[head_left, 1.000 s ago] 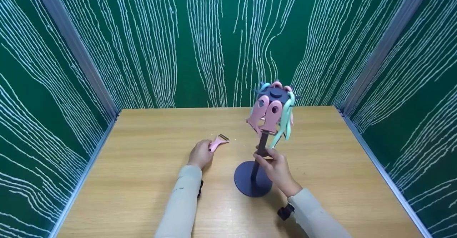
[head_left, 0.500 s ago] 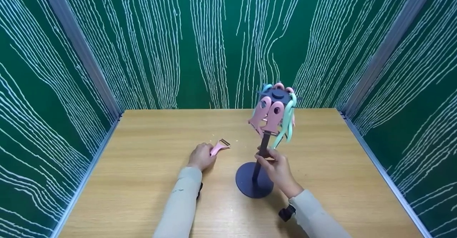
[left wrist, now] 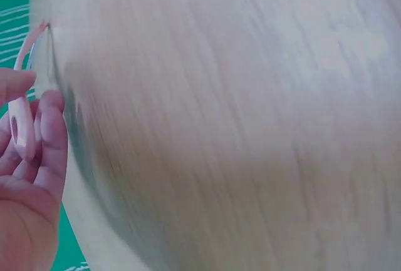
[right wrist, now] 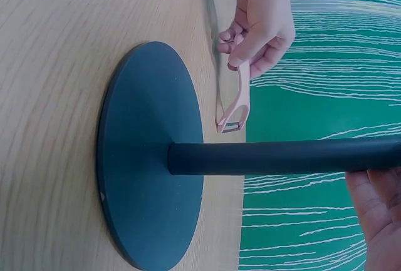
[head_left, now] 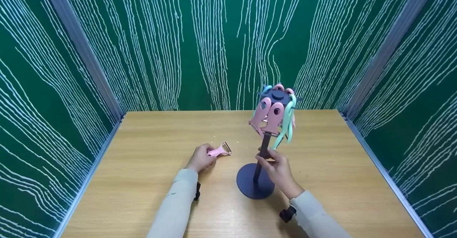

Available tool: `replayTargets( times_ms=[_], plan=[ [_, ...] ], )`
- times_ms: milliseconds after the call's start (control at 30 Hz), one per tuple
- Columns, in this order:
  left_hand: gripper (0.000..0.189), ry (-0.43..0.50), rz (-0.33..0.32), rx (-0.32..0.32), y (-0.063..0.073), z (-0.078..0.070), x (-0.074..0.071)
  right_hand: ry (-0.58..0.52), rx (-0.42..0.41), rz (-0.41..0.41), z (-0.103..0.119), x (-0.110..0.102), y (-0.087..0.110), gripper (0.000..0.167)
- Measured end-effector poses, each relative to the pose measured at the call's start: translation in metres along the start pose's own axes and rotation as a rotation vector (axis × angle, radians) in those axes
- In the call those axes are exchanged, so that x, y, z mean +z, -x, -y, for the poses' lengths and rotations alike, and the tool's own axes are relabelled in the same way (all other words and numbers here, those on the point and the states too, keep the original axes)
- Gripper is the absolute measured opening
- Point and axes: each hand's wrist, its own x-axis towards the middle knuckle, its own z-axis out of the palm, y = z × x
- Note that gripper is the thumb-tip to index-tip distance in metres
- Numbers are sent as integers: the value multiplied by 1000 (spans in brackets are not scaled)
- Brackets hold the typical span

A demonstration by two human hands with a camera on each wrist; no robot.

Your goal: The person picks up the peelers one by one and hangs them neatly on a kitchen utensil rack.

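My left hand (head_left: 200, 159) pinches a pink Y-shaped peeler (head_left: 218, 150) by its handle, close over the table left of a dark stand. The peeler's blade end points right, toward the stand. In the left wrist view, thumb and fingers lie round the handle (left wrist: 24, 134). My right hand (head_left: 280, 170) grips the stand's dark pole (head_left: 257, 172), thumb on the near side. The stand's round base (head_left: 246, 186) rests on the table. Around its hooked top (head_left: 277, 95) hang pink peelers (head_left: 274, 120) and mint-green peelers (head_left: 288, 114); those at the back are partly hidden.
The wooden table (head_left: 157, 134) has green walls (head_left: 200, 45) with white wavy lines behind it and at both sides. Grey metal posts (head_left: 82, 48) stand at the corners. Several tiny pale crumbs (head_left: 238, 142) lie beyond the peeler.
The pink peeler has turned in my left hand's grip, its blade end swinging from up-right to rightward. My right hand keeps its hold on the pole. The head view has shifted slightly.
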Motion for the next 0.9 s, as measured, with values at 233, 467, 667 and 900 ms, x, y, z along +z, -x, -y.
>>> replayTargets(
  times_ms=[233, 467, 667, 900],
  plan=[
    [20, 136, 56, -41, 2, 9, 0, -3, 29, 9, 1, -1, 1, 23],
    [4, 214, 49, -70, 6, 7, -3, 1, 31, 13, -1, -1, -1, 23],
    [5, 238, -17, -51, 10, 1, -4, 0, -15, 2, -1, 0, 0, 20],
    [23, 319, -85, -16, 11, -9, -6, 13, -7, 10, -1, -2, 0, 19]
  ],
)
